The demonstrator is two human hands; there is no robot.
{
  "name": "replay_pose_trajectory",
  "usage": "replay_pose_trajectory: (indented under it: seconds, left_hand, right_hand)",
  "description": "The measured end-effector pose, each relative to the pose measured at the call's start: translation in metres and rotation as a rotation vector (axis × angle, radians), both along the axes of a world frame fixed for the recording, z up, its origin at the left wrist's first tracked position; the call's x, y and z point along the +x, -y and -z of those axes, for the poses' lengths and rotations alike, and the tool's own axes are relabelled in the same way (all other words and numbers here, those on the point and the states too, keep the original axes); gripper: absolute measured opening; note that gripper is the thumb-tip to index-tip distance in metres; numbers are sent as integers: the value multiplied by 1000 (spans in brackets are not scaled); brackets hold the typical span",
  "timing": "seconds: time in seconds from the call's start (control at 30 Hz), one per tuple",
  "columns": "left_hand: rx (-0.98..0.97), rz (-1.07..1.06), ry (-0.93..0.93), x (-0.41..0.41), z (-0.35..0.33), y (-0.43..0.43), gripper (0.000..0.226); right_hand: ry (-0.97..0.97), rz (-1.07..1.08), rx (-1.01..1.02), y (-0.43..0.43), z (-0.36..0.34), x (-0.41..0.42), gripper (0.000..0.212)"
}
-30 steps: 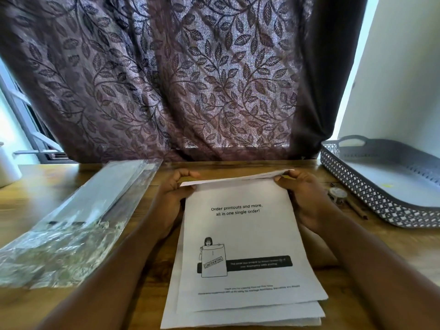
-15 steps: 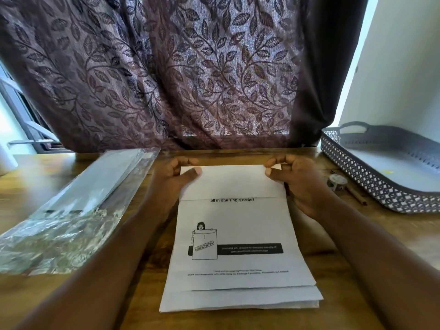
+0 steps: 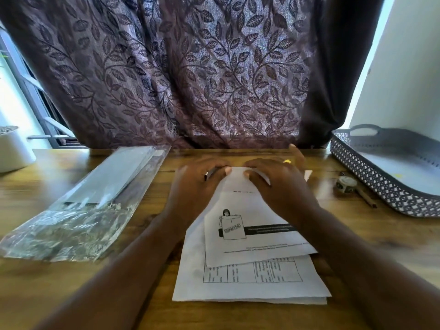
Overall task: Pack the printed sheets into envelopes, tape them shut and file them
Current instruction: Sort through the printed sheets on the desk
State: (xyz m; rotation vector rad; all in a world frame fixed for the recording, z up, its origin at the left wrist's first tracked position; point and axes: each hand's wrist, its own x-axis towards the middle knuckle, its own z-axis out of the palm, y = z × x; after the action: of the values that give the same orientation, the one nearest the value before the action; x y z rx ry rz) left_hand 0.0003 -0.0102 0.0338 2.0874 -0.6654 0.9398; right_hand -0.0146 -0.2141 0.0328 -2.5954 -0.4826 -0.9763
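A printed sheet (image 3: 247, 225) with a drawing and a black bar lies on top of a small stack of sheets (image 3: 250, 284) in the middle of the wooden table. Its far edge is folded over toward me. My left hand (image 3: 195, 184) and my right hand (image 3: 278, 184) both press flat on that fold, fingertips almost meeting. The sheet sits skewed on the stack, and a table-printed sheet shows below it. A clear plastic pack of envelopes (image 3: 90, 198) lies at the left. A small roll of tape (image 3: 346, 184) rests at the right.
A grey perforated tray (image 3: 371, 177) with handles stands at the right edge, a white sheet inside. A pencil (image 3: 365, 198) lies beside the tape. A white pot (image 3: 14, 148) sits at the far left. A leaf-patterned curtain hangs behind the table.
The top sheet's far edge was lifted, then folded toward me. Both hands have moved inward from its corners to the middle of the fold, and the sheet has shifted askew.
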Motion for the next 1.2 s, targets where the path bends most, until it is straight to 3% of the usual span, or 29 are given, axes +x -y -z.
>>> replay_pose_trajectory:
  seconds: [0.13, 0.27, 0.43, 0.53, 0.7, 0.77, 0.87, 1.03, 1.2]
  left_hand:
    - [41, 85, 110, -5, 1, 3, 10]
    - [-8, 30, 51, 4, 1, -8, 10]
    - [-219, -36, -193, 5, 2, -15, 8]
    - [-233, -60, -216, 12, 6, -19, 8]
    - [-243, -99, -248, 17, 8, -19, 7]
    - [-185, -168, -221, 17, 9, -18, 12]
    - [63, -286, -20, 15, 9, -17, 26]
    - [223, -87, 127, -1, 1, 7, 26]
    - [258, -57, 130, -4, 0, 11, 16]
  right_hand:
    - [62, -62, -56, -11, -4, -8, 20]
    - [39, -22, -81, 6, -9, -5, 23]
    - [-136, 39, 52, 43, -10, 9, 33]
    - [-225, 48, 150, 57, -10, 14, 19]
    - [-326, -6, 295, 61, -11, 13, 20]
    - [-304, -13, 340, 56, -11, 11, 13]
    - [-182, -47, 353, 43, -15, 5, 7]
    - [41, -237, 235, 14, -18, -11, 5]
    - [20, -273, 226, 12, -15, -11, 4]
